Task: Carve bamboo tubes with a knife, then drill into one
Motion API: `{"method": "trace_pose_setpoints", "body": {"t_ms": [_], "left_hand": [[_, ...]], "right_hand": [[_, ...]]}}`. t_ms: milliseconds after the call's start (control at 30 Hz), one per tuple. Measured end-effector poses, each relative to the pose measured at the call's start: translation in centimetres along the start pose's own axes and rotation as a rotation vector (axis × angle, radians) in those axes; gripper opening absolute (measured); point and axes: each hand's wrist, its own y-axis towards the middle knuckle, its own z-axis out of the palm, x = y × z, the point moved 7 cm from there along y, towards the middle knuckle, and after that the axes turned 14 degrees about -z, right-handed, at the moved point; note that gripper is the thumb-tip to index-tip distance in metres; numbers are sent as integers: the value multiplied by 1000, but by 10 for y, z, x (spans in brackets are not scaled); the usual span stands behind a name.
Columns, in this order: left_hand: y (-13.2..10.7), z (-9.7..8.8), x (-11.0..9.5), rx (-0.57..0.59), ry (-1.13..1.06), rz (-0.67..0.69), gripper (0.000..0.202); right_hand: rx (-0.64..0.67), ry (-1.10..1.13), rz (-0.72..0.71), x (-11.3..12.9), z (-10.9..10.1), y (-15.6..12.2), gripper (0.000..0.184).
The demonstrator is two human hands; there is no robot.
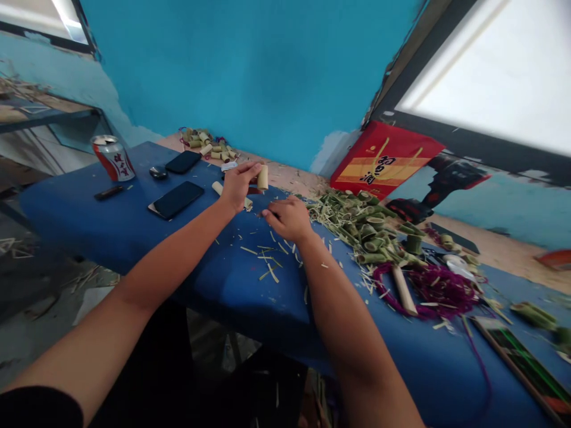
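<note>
In the head view, a short pale bamboo tube (263, 178) stands upright in my left hand (239, 183), pinched between thumb and fingers above the blue table (232, 267). My right hand (288, 217) is just to the right and a little nearer to me, low over the tabletop. Its fingers are curled in toward the thumb, and whatever they hold is too small or hidden to name. Beneath and behind my left hand lie more pale bamboo pieces (217, 188), partly covered by it. Thin bamboo slivers (270, 270) are scattered in front of my right hand.
Green bamboo offcuts (366, 229) are heaped on the right, beside purple cord (439, 291), a red paper bag (379, 160) and a power drill (435, 190). At left are phones (176, 200) and a can (113, 159). Cut bamboo tubes (207, 144) lie by the wall.
</note>
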Motion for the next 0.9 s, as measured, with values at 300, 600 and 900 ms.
{"method": "trace_pose_setpoints", "body": {"t_ms": [300, 600, 900], "left_hand": [[-13, 25, 25, 181, 225, -109, 11], [-10, 20, 23, 154, 164, -147, 9], [-8, 16, 34, 59, 54, -169, 3]], "right_hand": [[-313, -21, 211, -27, -35, -21, 51], [-158, -19, 244, -20, -19, -14, 43], [50, -74, 352, -31, -7, -16, 50]]}}
